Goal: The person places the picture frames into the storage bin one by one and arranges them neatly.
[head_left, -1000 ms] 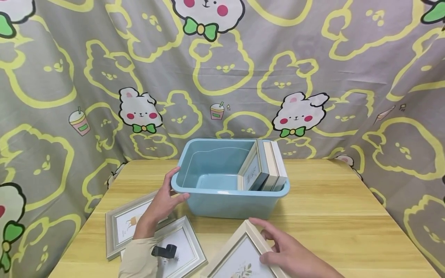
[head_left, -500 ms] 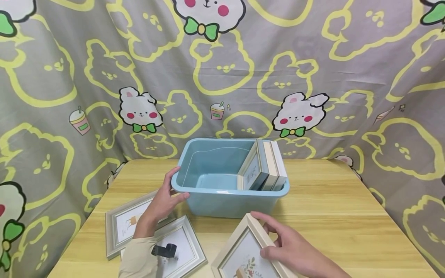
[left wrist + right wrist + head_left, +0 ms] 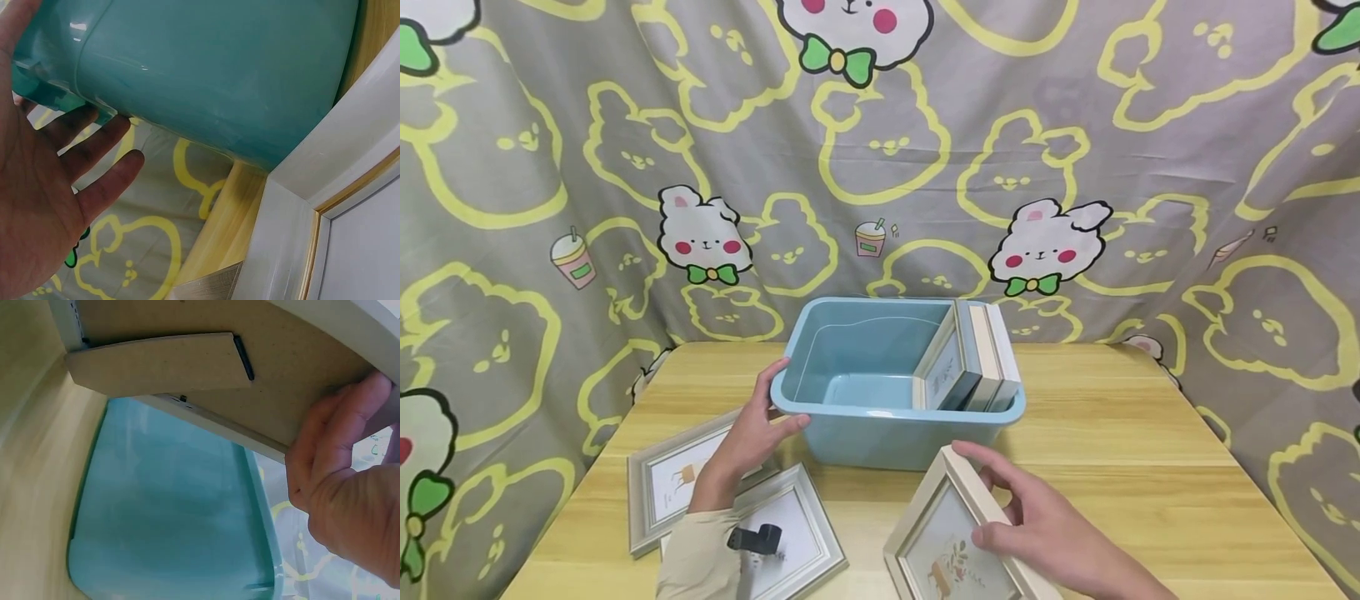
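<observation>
In the head view my left hand [image 3: 758,433] holds the front left corner of a light blue plastic tub [image 3: 872,440], thumb along the front rim and fingers at the side. The left wrist view has its lower fingers [image 3: 112,181] fairly straight beneath the rim. My right hand [image 3: 1037,517] grips a cream picture frame [image 3: 917,517] by its right side, tilted up before the tub. Its brown backing board [image 3: 275,369] and fold-out stand [image 3: 162,365] show in the right wrist view. Several picture frames [image 3: 988,350] stand in the tub's right end, the leftmost leaning.
Left of the cream frame, a silver picture frame [image 3: 823,533] lies on the wooden table [image 3: 1120,450]. It overlaps a grey-brown frame [image 3: 643,508] holding a chair picture. My left forearm crosses above both, with a black strap mount [image 3: 756,540]. A patterned curtain [image 3: 925,167] hangs behind.
My right hand has raised the cream frame, moving it to the right and tipping it more upright. The left hand and the tub have stayed put.
</observation>
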### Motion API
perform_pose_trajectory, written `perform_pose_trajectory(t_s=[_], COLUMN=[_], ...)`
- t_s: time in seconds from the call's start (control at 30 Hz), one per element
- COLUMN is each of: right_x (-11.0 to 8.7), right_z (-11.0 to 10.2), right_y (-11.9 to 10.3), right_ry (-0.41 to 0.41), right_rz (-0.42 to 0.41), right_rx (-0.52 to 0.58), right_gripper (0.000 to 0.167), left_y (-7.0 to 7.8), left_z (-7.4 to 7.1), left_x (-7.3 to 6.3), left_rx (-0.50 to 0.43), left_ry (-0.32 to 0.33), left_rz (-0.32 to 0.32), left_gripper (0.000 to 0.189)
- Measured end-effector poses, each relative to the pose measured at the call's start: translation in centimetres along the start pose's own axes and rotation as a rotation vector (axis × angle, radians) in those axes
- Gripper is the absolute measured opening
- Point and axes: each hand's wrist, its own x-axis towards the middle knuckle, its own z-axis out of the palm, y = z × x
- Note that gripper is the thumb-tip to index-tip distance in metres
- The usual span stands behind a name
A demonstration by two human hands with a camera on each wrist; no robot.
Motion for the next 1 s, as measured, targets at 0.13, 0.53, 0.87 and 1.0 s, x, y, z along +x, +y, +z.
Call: perform_pose_trajectory(t_s=[0.13, 0.53, 0.87, 1.0], right_x=[-0.2, -0.6, -1.0, -0.9], right_z=[-0.4, -2.7, -4.4, -4.7], right_y=[-0.7, -3.1, -4.4, -4.5], right_ry=[0.020, -0.018, 0.013, 0.027], right_rz=[-0.003, -0.122, -0.194, -0.210], right_rx=[0.032, 0.376, 0.401, 0.386], right_gripper=[0.075, 0.073, 0.070, 0.069], left_y=[0.0, -0.1, 0.1, 0.1], left_z=[0.1, 0.0, 0.0, 0.0], left_x=[0.1, 0.0, 0.0, -0.1], left_rx=[-0.006, -0.009, -0.005, -0.004], left_ry=[-0.004, -0.006, -0.009, -0.007], left_rz=[-0.003, 0.000, 0.000, -0.004], left_gripper=[0.087, 0.087, 0.087, 0.087])
